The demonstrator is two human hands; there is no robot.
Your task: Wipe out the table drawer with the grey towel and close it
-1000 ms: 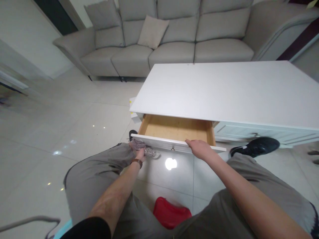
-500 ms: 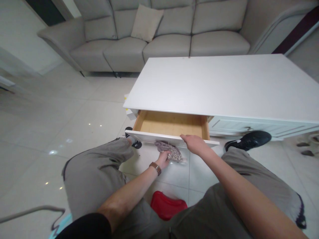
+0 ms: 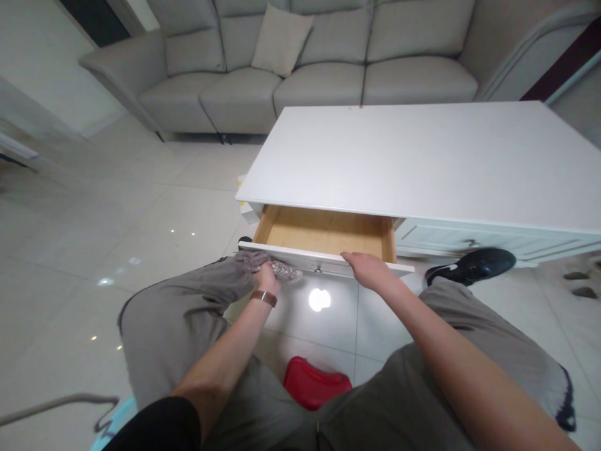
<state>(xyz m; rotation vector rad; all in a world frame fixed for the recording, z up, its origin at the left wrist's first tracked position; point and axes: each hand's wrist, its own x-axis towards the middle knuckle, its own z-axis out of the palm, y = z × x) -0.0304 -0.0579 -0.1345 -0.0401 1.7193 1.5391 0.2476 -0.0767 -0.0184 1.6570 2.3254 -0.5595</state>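
Observation:
A bunched, patterned grey-brown cloth is gripped in my left hand, pressed against the left part of the drawer's outer front. My right hand has its fingers hooked over the top edge of the drawer front, right of centre. The drawer is pulled out of the white coffee table, and its bare wooden inside shows. A small knob sits on the drawer front between my hands.
A red plastic item lies on the tiled floor between my legs. At right, a second drawer front is closed, with my black shoe before it. The grey sofa stands behind the table. A pale blue item lies at lower left.
My left hand has moved left with the cloth along the drawer front, uncovering the knob. My right hand keeps its hold on the drawer edge.

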